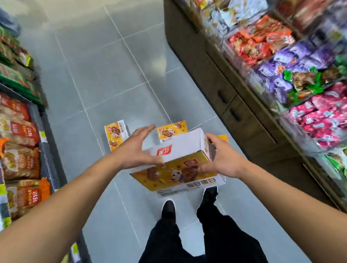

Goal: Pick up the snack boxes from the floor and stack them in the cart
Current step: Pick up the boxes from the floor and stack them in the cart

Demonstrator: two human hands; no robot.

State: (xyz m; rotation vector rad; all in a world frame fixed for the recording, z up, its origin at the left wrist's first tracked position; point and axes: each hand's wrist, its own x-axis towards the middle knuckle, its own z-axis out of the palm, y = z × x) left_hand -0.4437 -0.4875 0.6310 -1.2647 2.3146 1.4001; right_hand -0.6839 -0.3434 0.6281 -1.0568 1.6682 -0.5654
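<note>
Shelving [11, 133] runs down the left edge of the aisle, packed with soft orange and red snack bags [22, 159] below rows of green packets; the motion blur smears their print. A grey tiled floor [100, 74] with pale grout lines fills the middle.

Two small snack boxes lie on those tiles beyond the hands: the left floor box [115, 137], a yellow and white carton with a cartoon picture, and the second floor box [172, 130], of the same design, partly hidden behind the held carton.

The left hand [137, 150] has its fingers spread and nearly straight, the thumb reaching down to the near left edge of the held snack box [180, 168]; whether the palm bears on the cardboard cannot be told. That box is a larger flat rectangular carton, glossy yellow on its printed face, plain white on its sides, tilted and raised above the person's black shoes [168, 209]. The right hand [221, 158] grips its right end, fingers curled over the white side and thumb lying across the yellow face.

To the right stands a brown cabinet [216, 81] with dark drawer handles, and above it clear bins [288, 62] heaped with shiny wrapped sweets in red, purple, green and pink.
</note>
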